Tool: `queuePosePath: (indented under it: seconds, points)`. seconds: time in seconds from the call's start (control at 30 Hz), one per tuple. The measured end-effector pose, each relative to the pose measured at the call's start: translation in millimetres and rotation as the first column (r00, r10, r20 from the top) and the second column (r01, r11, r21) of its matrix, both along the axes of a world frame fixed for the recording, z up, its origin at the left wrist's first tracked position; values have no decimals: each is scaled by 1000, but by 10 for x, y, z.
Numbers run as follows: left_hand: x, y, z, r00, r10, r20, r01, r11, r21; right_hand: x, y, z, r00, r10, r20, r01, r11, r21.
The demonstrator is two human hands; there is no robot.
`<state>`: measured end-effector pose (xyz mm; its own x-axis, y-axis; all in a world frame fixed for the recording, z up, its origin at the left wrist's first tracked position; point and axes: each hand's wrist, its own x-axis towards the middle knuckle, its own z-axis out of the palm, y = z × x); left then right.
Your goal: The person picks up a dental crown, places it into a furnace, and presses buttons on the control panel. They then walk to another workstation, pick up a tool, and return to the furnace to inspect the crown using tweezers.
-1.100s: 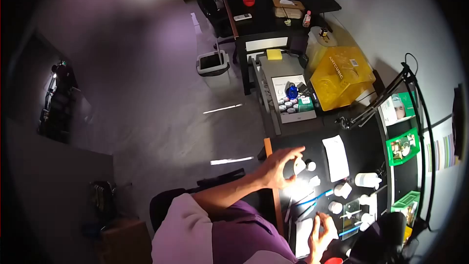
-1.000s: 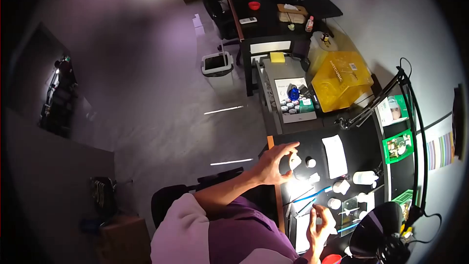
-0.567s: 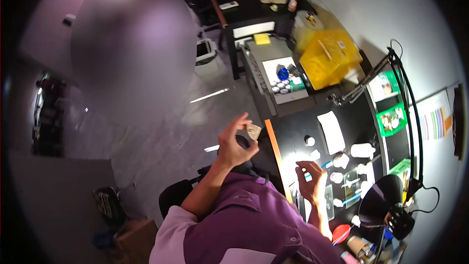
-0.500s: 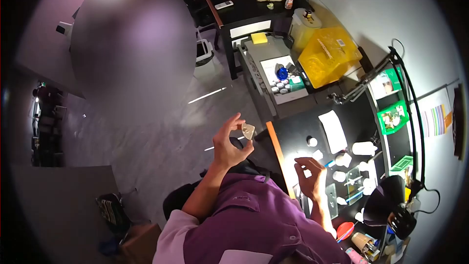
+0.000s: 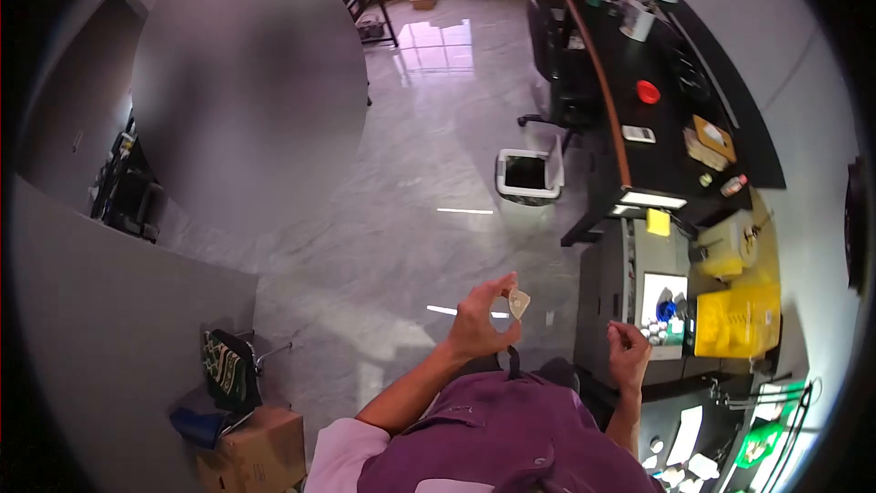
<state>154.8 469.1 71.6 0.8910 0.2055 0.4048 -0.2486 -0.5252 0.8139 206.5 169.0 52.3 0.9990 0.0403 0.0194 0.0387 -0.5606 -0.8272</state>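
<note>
My left hand (image 5: 479, 321) is raised over the floor in front of me. Between its thumb and fingertips it pinches a small beige flat piece (image 5: 519, 302) with rounded corners, seen face-on. To the right, my right hand (image 5: 629, 356) is held up with its fingers curled and drawn together. Whatever lies between those fingertips, if anything, I cannot make out. Behind that hand stands a grey cabinet with a white box (image 5: 650, 288) on top, and the lit workbench lies below it.
A yellow bin (image 5: 737, 321) and a yellow sticky pad (image 5: 657, 222) are on the right. Ahead stand a white-rimmed trash bin (image 5: 529, 173), an office chair (image 5: 561, 82) and a long black desk (image 5: 671, 151). A cardboard box (image 5: 260, 449) sits at lower left.
My view has swung left and away from the workbench, showing more floor. The left hand keeps the beige piece; my right hand has come off the bench, fingers drawn in.
</note>
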Motion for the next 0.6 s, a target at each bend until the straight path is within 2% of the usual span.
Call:
queuePosePath:
  seconds: [0.13,0.17,0.27,0.47,0.57,0.6]
  points:
    - [426,759,148,995,97,-18,-97,995,-19,702,858,244,992,128,-6,-128,992,24]
    - [538,927,205,991,130,-28,-131,991,-27,867,1085,302,983,175,51,-176,984,4]
    - [931,1452,196,973,232,15,-232,973,16,1406,1630,229,964,267,15,-267,963,37]
    - [1844,2504,153,918,396,22,-396,918,-2,2752,2885,8,933,360,22,-360,929,90]
    - [2328,3089,175,879,478,9,-478,878,25,3588,3750,-51,888,452,85,-459,882,105]
    - [2498,3317,210,867,498,17,-498,866,32,3850,4086,-59,878,470,91,-479,861,171]
